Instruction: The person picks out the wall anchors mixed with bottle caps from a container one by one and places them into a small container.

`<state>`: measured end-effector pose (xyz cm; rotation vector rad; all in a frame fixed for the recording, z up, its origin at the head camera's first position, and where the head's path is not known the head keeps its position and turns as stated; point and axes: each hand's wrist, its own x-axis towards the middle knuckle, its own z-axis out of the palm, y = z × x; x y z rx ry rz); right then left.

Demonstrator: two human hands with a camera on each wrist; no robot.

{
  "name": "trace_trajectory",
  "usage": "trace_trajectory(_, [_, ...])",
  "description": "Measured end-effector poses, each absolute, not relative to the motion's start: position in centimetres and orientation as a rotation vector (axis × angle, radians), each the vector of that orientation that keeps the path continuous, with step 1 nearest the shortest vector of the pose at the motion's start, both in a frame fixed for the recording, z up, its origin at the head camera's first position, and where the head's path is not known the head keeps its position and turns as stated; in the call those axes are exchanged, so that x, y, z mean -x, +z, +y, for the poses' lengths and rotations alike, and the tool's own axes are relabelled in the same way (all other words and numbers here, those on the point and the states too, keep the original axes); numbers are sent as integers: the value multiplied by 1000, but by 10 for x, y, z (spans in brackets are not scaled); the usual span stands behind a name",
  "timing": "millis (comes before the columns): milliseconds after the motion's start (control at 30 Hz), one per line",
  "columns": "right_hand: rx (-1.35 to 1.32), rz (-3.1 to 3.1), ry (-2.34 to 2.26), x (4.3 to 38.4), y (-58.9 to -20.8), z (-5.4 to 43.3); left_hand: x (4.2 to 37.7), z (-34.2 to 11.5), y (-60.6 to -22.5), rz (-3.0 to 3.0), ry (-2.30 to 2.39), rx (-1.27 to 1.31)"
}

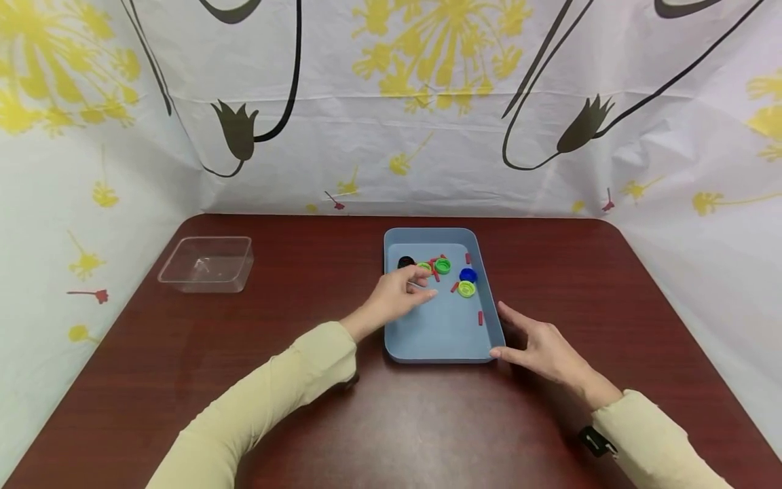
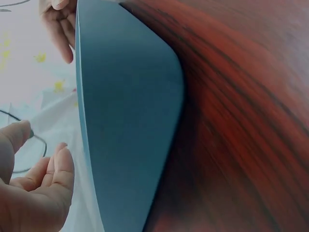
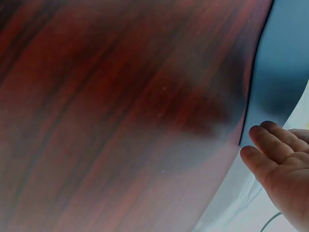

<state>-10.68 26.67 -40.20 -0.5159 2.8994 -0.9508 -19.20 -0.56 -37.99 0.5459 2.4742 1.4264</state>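
A blue-grey tray lies on the table with bottle caps and short red sticks in it. My left hand reaches over its left side, thumb and fingers apart, with nothing seen between them. Its fingertips are by a yellow-green cap, which they partly cover; whether they touch it I cannot tell. A black cap and a green cap lie close by. Farther right are a blue cap and another yellow-green cap. My right hand rests with straight fingers at the tray's front right corner.
A clear plastic box stands at the table's back left. Several red sticks lie scattered in the tray, one red stick near its right wall. A patterned white cloth hangs behind the dark red table.
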Motion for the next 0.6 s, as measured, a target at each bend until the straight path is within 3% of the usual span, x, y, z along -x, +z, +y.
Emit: trace_trajectory(600, [613, 2975, -833, 104, -408, 265, 197, 57, -379, 2440, 1109, -656])
